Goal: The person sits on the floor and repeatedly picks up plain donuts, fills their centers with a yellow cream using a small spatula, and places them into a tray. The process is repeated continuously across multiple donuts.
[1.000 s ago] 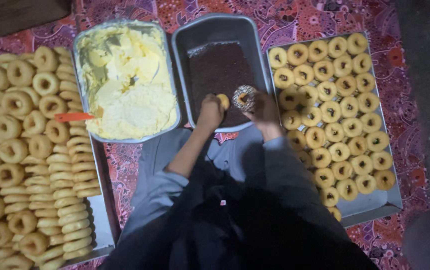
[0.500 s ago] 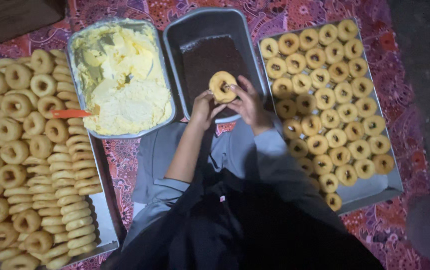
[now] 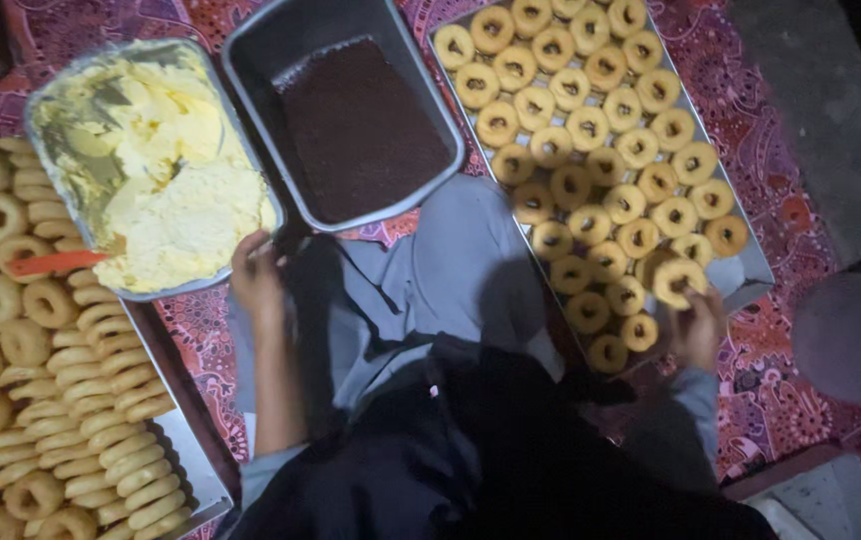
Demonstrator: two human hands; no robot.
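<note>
At the far left we saw one metal tray packed with plain ring doughnuts, some flat and most stacked on edge in rows, too many and too overlapped for us to count. Next to it stood one foil pan of yellow cream, with one orange-handled spatula resting in it over the near rim. Our left hand lay at the pan's near corner, close to the rim; we could not tell whether the fingers were closed on anything.

In the middle sat one dark metal pan of chocolate sprinkles, with nothing dipped in it, and our grey-clad lap below it.

To the right lay one tray of filled doughnuts, each showing a dark centre. We counted roughly thirty, in slanting rows of about four. Our right hand was clamped on one topped doughnut, fingertips at its lower edge, at the near end of that tray beside the last row.

As we judged it, setting this piece down well meant lowering it flat with the coated face up, pinching only the plain edge, and tucking it against its neighbours so that the row stayed tight.
</note>
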